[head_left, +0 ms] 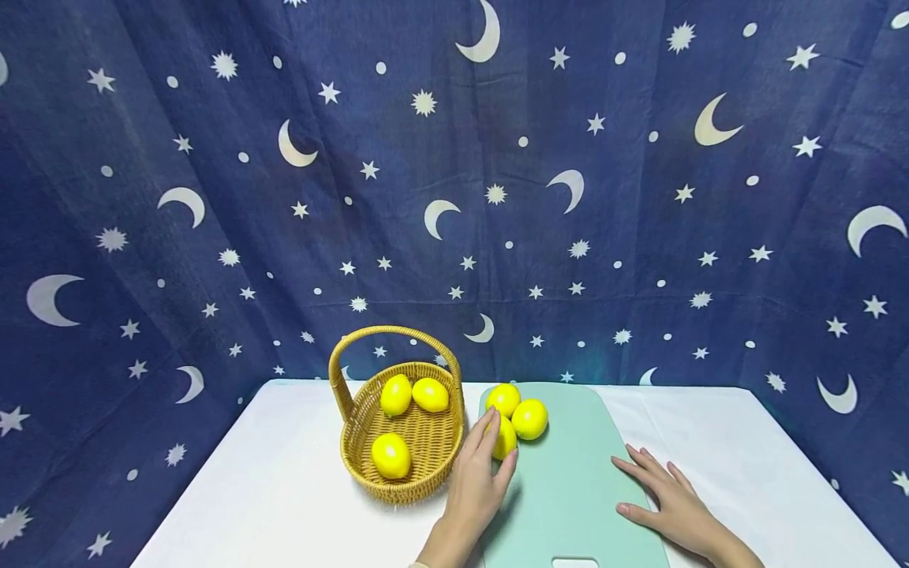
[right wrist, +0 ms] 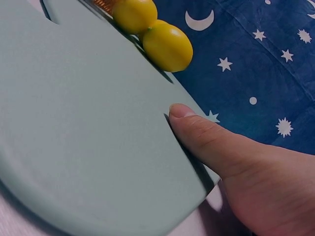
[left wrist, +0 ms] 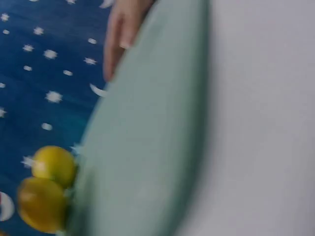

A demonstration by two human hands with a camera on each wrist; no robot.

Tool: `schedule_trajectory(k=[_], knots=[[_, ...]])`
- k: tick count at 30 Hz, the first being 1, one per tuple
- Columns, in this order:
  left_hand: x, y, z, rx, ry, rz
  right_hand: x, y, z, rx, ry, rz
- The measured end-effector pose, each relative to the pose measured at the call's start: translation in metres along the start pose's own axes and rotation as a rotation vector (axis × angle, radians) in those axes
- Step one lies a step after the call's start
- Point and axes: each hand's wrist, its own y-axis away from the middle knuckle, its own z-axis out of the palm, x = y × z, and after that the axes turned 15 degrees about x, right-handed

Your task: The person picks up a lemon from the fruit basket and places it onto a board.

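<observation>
My left hand [head_left: 474, 483] is at the nearest yellow lemon [head_left: 505, 439] on the pale green cutting board [head_left: 568, 481]. Fingers lie along that lemon's left side and the thumb at its lower right; whether they grip it is not clear. Two more lemons, one at the back [head_left: 503, 399] and one to the right [head_left: 529, 419], sit beside it. With fingers spread, my right hand [head_left: 671, 503] is at the board's right edge. In the right wrist view its thumb [right wrist: 197, 130] lies over the board. The left wrist view is blurred and leaves out the left hand's fingers.
A wicker basket [head_left: 355, 465] with a tall handle stands left of the board and holds three lemons, one of them [head_left: 391, 456] near its front. White cloth [head_left: 284, 481] covers the table. Behind hangs a blue curtain [head_left: 398, 221] with moons and stars.
</observation>
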Motion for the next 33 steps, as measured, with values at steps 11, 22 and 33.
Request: schedule_trajectory(k=[11,22,33], knots=[[-0.027,-0.058,-0.069,-0.085,0.258,0.188,0.001,-0.002,-0.001,-0.003,0.005,0.002],[-0.084,-0.057,-0.113,-0.274,0.002,-0.282,0.004,0.000,0.000,-0.006,0.019,0.006],[-0.084,-0.054,-0.121,-0.493,-0.150,-0.448,0.003,0.000,0.001,0.002,0.020,-0.006]])
